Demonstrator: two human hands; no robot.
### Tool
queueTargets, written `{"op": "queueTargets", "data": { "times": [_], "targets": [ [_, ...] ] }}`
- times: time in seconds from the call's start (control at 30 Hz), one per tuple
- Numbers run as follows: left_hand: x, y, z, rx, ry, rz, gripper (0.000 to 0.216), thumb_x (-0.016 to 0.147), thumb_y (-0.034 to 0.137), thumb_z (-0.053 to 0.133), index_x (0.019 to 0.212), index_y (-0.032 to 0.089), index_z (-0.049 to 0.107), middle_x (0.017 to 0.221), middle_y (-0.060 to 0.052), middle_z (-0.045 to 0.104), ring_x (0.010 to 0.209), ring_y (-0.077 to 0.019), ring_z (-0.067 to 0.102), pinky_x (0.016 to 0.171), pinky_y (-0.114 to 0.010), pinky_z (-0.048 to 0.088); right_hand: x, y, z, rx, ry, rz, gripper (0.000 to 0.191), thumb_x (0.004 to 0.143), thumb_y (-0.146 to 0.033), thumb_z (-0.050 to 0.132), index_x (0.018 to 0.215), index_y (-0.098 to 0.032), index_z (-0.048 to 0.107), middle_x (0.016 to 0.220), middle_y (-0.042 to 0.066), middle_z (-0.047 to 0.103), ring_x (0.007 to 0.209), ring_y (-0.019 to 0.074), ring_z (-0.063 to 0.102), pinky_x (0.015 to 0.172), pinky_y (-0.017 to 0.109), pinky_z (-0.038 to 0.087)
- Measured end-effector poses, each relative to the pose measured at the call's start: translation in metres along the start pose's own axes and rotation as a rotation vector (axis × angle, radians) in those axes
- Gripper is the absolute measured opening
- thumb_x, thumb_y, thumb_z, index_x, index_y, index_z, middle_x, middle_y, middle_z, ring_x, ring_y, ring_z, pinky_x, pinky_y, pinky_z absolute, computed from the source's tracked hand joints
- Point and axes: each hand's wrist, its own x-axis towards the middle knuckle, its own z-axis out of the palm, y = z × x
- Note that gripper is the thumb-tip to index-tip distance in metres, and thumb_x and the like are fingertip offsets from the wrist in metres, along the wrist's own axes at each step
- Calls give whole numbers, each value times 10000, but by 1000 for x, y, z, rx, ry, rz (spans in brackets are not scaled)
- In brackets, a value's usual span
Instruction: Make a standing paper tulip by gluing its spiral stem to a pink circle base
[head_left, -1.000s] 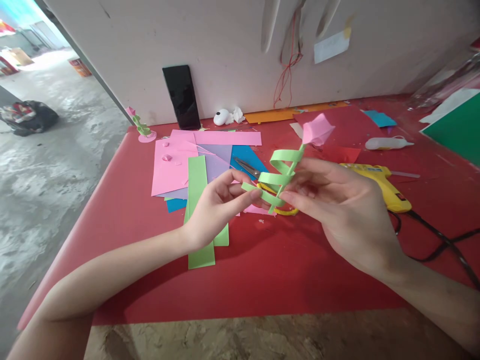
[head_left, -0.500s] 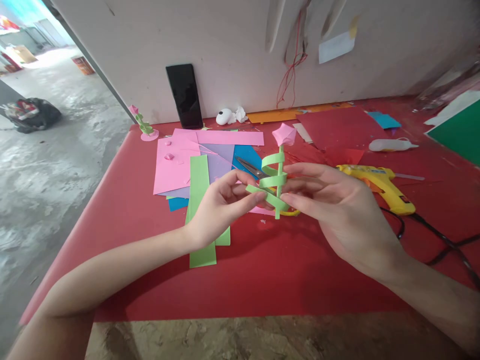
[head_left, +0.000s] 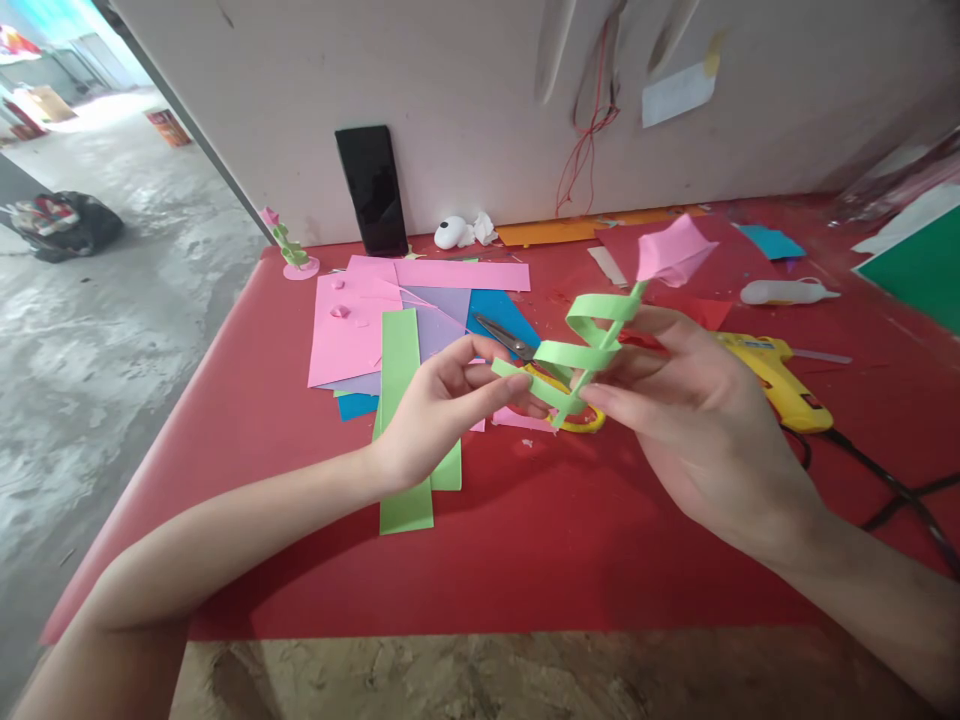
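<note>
Between my hands is a paper flower with a pink folded head and a thin green stem. A light green paper strip winds loosely round the stem in a few loops. My left hand pinches the strip's free end between thumb and fingers. The stem's lower part is gripped by my right hand, thumb in front and fingers behind. The flower leans to the right. Scissors with yellow handles lie on the table behind it, partly covered by the strip and stem.
Green strips, pink paper and blue paper lie to the left. A yellow glue gun with a black cable rests at right, near a white bottle. A phone leans on the wall beside a small finished flower.
The flower has tipped from upright to leaning right, its head now closer and larger. My right hand has turned with it; my left hand still pinches the strip's end.
</note>
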Motion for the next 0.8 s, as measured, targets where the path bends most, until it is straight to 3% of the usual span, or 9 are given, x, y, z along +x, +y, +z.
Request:
{"op": "queueTargets", "data": {
  "times": [0.27,0.5,0.67,0.8],
  "targets": [
    [-2,-1,0,-52,-49,-7,161,851,257,635,826,198,487,665,43,742,669,-98,716,718,-222,529,1,1,-1,15,-28,-6,363,742,-223,703,1069,-269,552,815,-32,663,844,125,677,752,246,571],
    [-1,-1,1,-26,-22,-8,189,840,280,645,834,196,476,638,49,722,661,-114,711,688,-234,500,0,3,-1,36,-42,12,476,680,-214,776,1098,-278,556,869,-35,654,757,75,604,684,187,546],
    [-1,-1,4,-66,-18,-27,157,842,254,614,853,191,471,646,33,701,667,-123,693,691,-262,515,0,2,0,97,-50,-15,417,697,-159,758,1062,-286,600,825,-61,644,790,52,621,692,140,545],
    [1,-6,4,-42,75,0,136,840,214,593,926,193,491,722,41,646,686,-80,640,721,-242,518,3,3,1,88,-63,-49,398,725,-147,738,1064,-313,614,868,-77,660,823,45,643,720,143,553]
  ]
}}
